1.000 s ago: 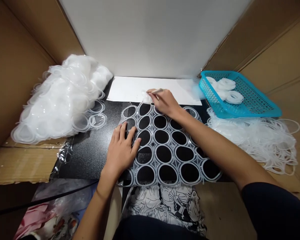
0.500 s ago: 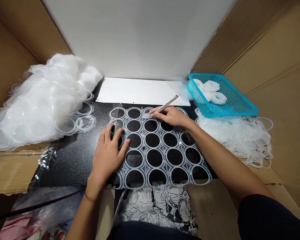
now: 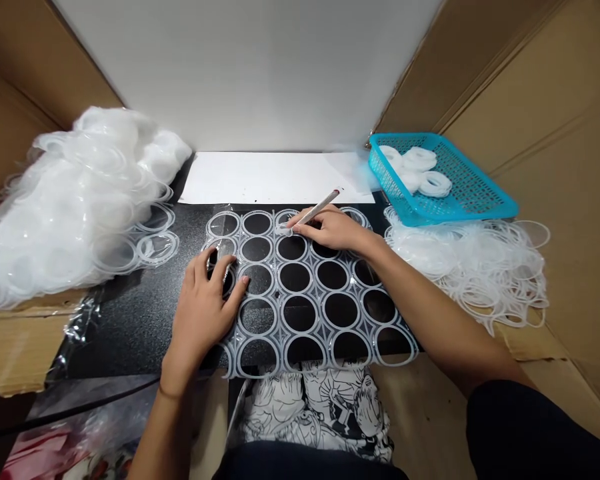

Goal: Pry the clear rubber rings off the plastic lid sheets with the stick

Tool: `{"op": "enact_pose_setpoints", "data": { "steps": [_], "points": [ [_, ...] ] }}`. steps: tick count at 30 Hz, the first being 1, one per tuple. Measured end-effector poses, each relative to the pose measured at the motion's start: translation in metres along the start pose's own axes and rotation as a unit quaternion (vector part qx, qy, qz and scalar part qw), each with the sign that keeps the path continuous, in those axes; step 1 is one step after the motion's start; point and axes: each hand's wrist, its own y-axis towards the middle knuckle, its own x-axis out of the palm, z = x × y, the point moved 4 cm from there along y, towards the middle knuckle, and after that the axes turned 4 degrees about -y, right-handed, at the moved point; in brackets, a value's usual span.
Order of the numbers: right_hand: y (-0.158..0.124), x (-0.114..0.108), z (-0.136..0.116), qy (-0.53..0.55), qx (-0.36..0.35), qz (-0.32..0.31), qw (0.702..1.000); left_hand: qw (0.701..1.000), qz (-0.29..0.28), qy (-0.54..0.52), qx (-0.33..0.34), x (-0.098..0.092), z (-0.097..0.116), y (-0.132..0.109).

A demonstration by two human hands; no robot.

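Observation:
A clear plastic sheet with rows of ring shapes (image 3: 279,293) lies over a black work surface (image 3: 135,327). On the sheet's left side my left hand (image 3: 205,303) rests with its fingers spread, holding nothing. Near the far edge, my right hand (image 3: 337,230) grips a slim white pen-like tool (image 3: 317,208) with a dark reddish end, slanting up to the right. Its lower tip is at a ring in the far row, where a small whitish bit of plastic (image 3: 283,229) shows by my fingertips. The exact tip is hidden.
A tall heap of ring sheets (image 3: 80,207) stands at left. At right, a blue basket (image 3: 480,200) holds several bundles of white rings (image 3: 435,183), with loose ring scraps (image 3: 480,267) before it. White paper (image 3: 270,177) lies at the back; cardboard walls (image 3: 545,100) flank the surface.
The whole view has shifted slightly, so everything sits a little further left. Both hands keep nearly the same places on the sheet, and the pen-like tool stays in my right hand.

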Motion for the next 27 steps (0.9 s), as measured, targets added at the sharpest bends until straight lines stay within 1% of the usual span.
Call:
{"op": "enact_pose_setpoints", "data": {
  "steps": [4,9,14,17,22,25,27],
  "points": [
    [-0.001,0.001,-0.002,-0.027,-0.020,0.002,0.999,1.000,-0.002,0.012,0.005,0.002,-0.001,0.000],
    [-0.002,0.001,-0.003,-0.034,-0.019,-0.001,0.999,0.998,-0.016,0.055,0.018,0.006,-0.003,0.000],
    [-0.001,-0.001,0.000,-0.022,-0.013,0.000,1.000,0.998,-0.018,0.059,0.015,0.007,-0.004,-0.001],
    [-0.001,0.001,-0.001,-0.048,-0.036,0.002,0.998,0.998,-0.016,0.056,0.016,0.007,-0.004,-0.001],
    [-0.007,0.012,-0.006,-0.122,-0.087,0.043,0.988,0.998,-0.022,0.055,0.013,0.008,-0.004,-0.001],
    [-0.005,0.015,-0.005,-0.179,-0.071,0.085,0.978,0.998,-0.021,0.051,0.015,0.007,-0.002,-0.001],
    [0.004,0.009,0.000,-0.181,-0.041,0.115,0.976,0.998,-0.019,0.052,0.018,0.006,-0.001,-0.001]
  ]
}}
